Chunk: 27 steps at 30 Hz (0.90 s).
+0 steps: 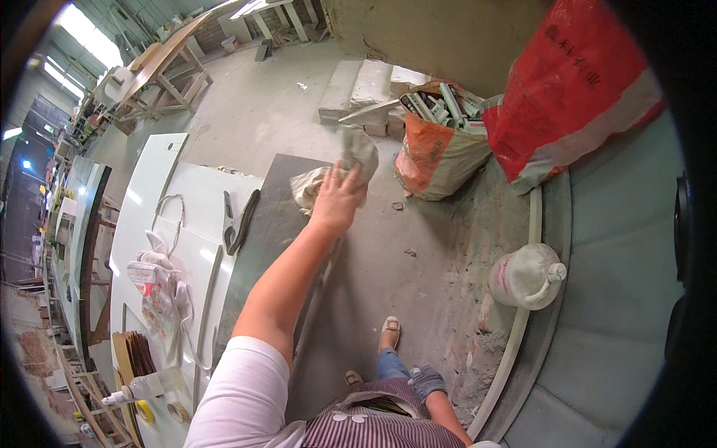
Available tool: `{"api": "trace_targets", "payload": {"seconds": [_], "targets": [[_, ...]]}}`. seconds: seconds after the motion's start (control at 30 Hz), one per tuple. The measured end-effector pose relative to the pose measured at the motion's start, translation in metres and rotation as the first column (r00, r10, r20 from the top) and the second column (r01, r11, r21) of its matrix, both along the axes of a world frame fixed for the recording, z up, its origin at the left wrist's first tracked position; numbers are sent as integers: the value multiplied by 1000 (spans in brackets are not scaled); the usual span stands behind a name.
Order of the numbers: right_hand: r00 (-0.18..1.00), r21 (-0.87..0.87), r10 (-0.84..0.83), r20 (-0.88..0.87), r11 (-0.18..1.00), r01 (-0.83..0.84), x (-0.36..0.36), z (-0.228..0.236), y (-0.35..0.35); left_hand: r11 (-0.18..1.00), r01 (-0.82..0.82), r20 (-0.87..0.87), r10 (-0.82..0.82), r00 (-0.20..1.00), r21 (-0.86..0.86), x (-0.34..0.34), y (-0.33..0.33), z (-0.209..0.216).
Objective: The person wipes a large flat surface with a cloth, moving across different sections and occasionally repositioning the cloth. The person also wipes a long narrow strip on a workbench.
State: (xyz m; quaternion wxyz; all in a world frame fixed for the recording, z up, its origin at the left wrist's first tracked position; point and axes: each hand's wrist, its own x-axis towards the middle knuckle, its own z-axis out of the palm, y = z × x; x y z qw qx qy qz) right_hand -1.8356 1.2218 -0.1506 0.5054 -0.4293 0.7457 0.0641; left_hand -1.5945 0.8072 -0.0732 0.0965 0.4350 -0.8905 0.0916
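Rag (351,160): bunched grey-white cloth at the far end of the dark slab (280,216), straight ahead of you and a bit left.
Left hand (337,198): your arm's stretched right out along the slab, fingers closed over the rag, palm down on it.
Right hand: only a gloved bit (426,379) shows low by your apron, so you can't tell if it's open or shut.
Nearer hand: left, no contest, it's touching.
Slab axis: runs away from you, same line as your forearm.
Bench (190,224): white top just left, pliers (237,224) lying near the slab edge.
Floor: white jug (526,276) well to your right.
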Motion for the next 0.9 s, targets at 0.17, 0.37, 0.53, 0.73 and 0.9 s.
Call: {"api": "trace_targets", "payload": {"seconds": [0.17, 0.37, 0.53, 0.73, 0.9], "targets": [[975, -8, -176, 135, 984, 179, -9, -36, -18, 957, 208, 194, -247, 949, 202, 10, 51, 13], [981, -161, 139, 133, 980, -117, 5, 14, -117, 885, 165, 101, -230, 968, 435, 86, 212, 29], [887, -92, -114, 447, 981, 172, 29, 40, -215, 742, 118, -463, 277, 842, 660, 139, 278, 70], [858, -450, -68, 509, 829, 333, 73, 81, -343, 913, -199, -232, 292, 928, 355, 194, 247, 55], [898, -560, -39, 439, 769, 308, 95, 62, -419, 948, -157, -180, 212, 961, 276, 210, 248, 18]]}}
